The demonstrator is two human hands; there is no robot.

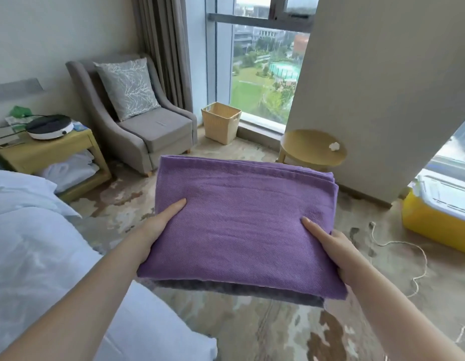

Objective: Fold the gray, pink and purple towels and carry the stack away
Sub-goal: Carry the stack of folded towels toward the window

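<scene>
The folded purple towel lies on top of a darker gray towel, whose edge shows only along the near underside. The pile is held in the air over the patterned carpet, just off the edge of the white bed. The left hand and right hand each have their grip clamped on a side of the pile, thumb flat on the purple cloth and fingers hidden beneath. Beyond stand a gray armchair with a patterned cushion, a woven basket by the tall window, and a round wooden tabletop bearing a small white object. A yellow nightstand stands beside the bed, and a yellow box sits at the right near a loose cord.
</scene>
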